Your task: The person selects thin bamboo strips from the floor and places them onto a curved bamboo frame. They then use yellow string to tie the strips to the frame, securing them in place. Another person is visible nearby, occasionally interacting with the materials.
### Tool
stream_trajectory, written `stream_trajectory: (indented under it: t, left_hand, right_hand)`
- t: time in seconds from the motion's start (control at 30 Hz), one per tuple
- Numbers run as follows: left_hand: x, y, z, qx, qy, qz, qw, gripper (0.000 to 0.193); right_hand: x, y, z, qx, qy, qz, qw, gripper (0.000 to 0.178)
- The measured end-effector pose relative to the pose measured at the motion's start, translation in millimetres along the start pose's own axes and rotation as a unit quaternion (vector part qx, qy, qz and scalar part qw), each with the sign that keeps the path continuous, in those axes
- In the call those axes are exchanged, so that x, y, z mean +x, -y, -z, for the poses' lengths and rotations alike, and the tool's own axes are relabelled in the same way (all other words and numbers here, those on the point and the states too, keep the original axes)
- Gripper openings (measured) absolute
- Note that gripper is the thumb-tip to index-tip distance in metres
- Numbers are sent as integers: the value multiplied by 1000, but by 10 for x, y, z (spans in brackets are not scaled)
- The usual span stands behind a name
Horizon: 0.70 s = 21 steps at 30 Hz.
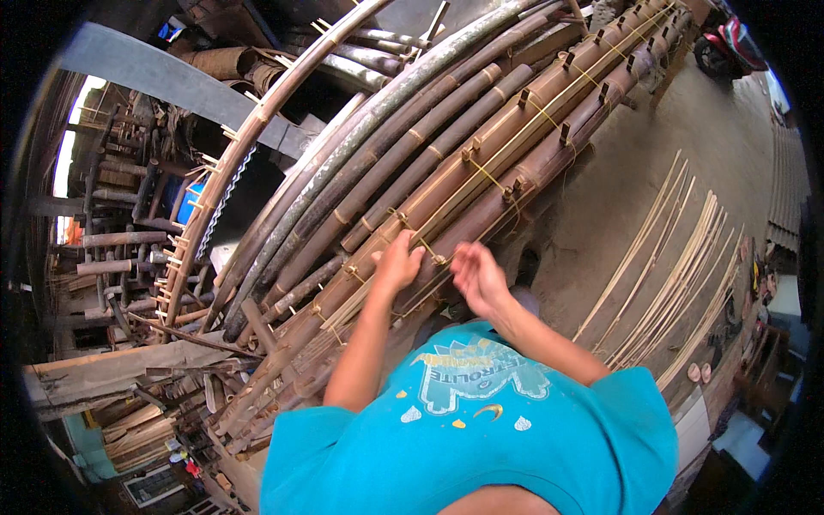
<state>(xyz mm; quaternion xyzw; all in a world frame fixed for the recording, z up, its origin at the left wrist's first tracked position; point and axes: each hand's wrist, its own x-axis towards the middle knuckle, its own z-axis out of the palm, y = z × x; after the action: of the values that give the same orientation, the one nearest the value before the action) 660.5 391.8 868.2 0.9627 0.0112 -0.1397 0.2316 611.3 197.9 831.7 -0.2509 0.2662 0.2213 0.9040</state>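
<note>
Brown bamboo poles (536, 176) run from the lower left to the upper right in front of me. Short dark pegs (565, 133) stand along them, and yellow cord (489, 174) crosses between them. Over the near part of the bamboo, my left hand (397, 263) has its thumb and fingers apart. Its fingertips lie close to a slanting length of cord; whether they touch it is unclear. My right hand (481, 279) is just right of a small cord knot (439, 260), its fingers loosely bent and apart. Nothing shows in either hand.
More long poles (343, 184) lie beyond on the left, beside a curved bamboo piece (227, 167) with many light pegs. Thin bamboo strips (678, 275) are spread on the floor at right. Sandals (699, 372) lie near them, and a red motorbike (730, 47) stands at the far right.
</note>
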Motion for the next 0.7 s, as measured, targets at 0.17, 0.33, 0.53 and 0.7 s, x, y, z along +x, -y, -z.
stream_trajectory:
  t: [0.17,0.33,0.53,0.7]
  left_hand:
    - [-121,-237,-99,50,-140,-5,989,26]
    - [81,340,-340,-95,-191,-88,973,32]
    - [16,188,-165,-79,-95,47,991,37]
    - [-41,-160,-49,-97,-120,43,987,34]
  right_hand:
    - [-20,-307,-1455,-449,255,339,786,38]
    - [681,185,-1896,-874,165,224,399,69]
    - [418,582,-1769,-524,308,55,792,47]
    - [120,78,46,-711,394,327,481,43]
